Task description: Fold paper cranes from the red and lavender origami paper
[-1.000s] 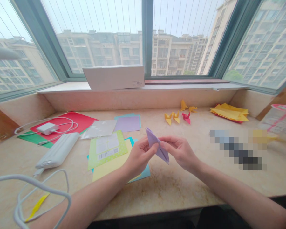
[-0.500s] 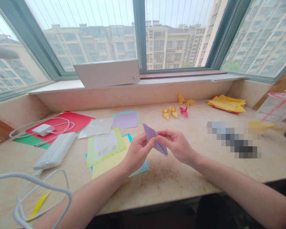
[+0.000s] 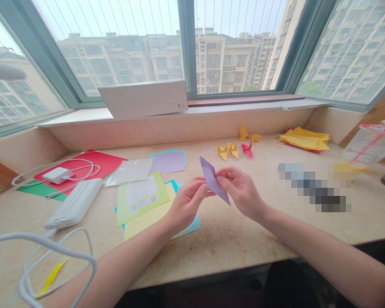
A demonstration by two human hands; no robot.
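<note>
A folded purple paper (image 3: 213, 179), diamond-like with pointed ends, is held tilted above the tabletop. My right hand (image 3: 240, 190) pinches its right side between thumb and fingers. From the left, my left hand (image 3: 191, 199) has curled fingers and thumb against the lower left edge; part of that contact is hidden. Beyond the hands stand small folded paper cranes, among them a yellow crane (image 3: 223, 152) and a red crane (image 3: 247, 149). Left of my left hand lie a light green packet (image 3: 143, 199) and a pale yellow sheet (image 3: 144, 226).
Flat purple paper (image 3: 169, 161) and a clear sleeve (image 3: 130, 171) lie at back left. A white power bank (image 3: 75, 203), a charger (image 3: 57, 174) and cables are at left. Yellow papers (image 3: 304, 139) and a plastic cup (image 3: 372, 143) are at right. A white box (image 3: 144, 100) leans by the window.
The purple paper has shifted slightly up and right and turned a little. My left fingers have moved from its middle to its lower left edge.
</note>
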